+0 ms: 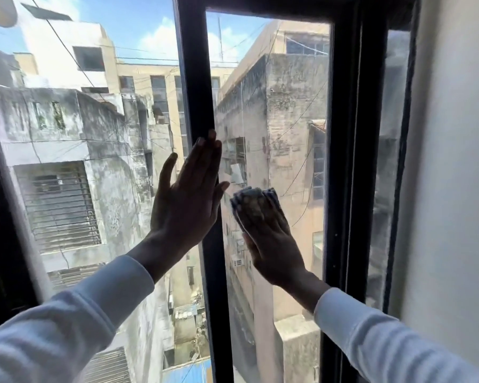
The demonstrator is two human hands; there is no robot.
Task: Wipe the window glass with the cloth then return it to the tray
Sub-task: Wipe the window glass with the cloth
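The window glass (271,106) of the right pane sits in a black frame. My right hand (271,244) lies flat against this pane at mid-height and presses a bluish-grey cloth (249,199) onto the glass; the cloth's edge shows above and left of my fingers. Flat on the black centre bar (194,78) rests my left hand (188,200), fingers stretched upward and holding nothing. Both arms wear white sleeves. No tray is in view.
A left glass pane (80,161) fills the view beside the centre bar. The black right frame post (343,161) and a white wall (454,189) bound the right pane. Weathered buildings and sky show through the glass.
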